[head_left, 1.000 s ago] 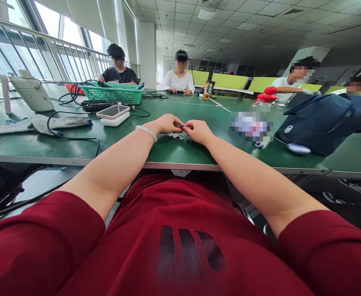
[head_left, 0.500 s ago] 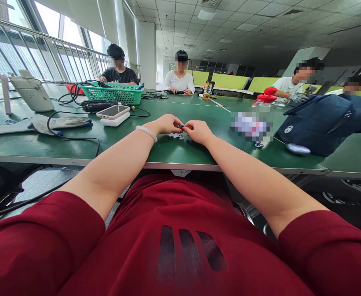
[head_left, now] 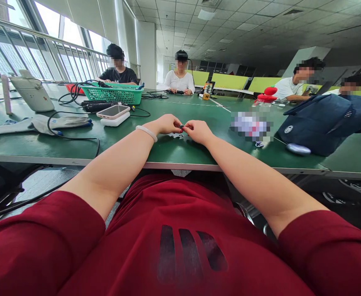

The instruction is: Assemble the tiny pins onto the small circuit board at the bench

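My left hand [head_left: 168, 123] and my right hand [head_left: 196, 131] meet above the green table [head_left: 168, 154], close to its front edge. Between their fingertips is a small dark piece [head_left: 181, 126], pinched from both sides; it is too small for me to name its kind. Just under the fingers, a few small dark and silvery bits [head_left: 178, 136] lie on the table, partly hidden by my hands. A pale band [head_left: 147, 132] circles my left wrist.
Left of my hands lie a phone [head_left: 113, 111] on a white case [head_left: 115, 119], a green basket [head_left: 112, 94] with cables, and white gloves [head_left: 41, 124]. A dark blue bag [head_left: 319, 123] stands at the right, beside a lidded jar [head_left: 265, 99]. Several people sit around the table.
My hands stay in nearly the same place, still pinching the small dark piece. At the far right, a co-worker's gloved hands have shifted.
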`<state>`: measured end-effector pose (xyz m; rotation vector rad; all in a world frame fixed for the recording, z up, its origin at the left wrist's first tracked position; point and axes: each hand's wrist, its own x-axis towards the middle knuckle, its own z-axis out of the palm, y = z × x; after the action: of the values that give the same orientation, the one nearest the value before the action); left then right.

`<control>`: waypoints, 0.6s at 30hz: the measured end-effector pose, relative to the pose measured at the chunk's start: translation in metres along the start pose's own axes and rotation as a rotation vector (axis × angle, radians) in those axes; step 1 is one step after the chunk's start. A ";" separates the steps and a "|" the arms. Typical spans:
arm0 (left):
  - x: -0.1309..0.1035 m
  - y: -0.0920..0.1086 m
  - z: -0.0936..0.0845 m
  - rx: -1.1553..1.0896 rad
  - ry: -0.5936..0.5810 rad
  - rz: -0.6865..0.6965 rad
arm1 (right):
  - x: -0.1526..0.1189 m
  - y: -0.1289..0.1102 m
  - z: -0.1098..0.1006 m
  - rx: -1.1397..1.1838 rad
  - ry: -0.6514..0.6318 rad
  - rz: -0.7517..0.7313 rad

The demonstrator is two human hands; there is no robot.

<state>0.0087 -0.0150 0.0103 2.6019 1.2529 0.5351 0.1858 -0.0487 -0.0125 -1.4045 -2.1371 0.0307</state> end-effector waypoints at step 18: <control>0.001 -0.001 0.000 0.029 0.011 0.011 | 0.000 0.001 0.001 -0.003 0.000 -0.007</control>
<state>0.0079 -0.0136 0.0103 2.6345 1.2602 0.5373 0.1861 -0.0483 -0.0132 -1.3980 -2.1430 0.0249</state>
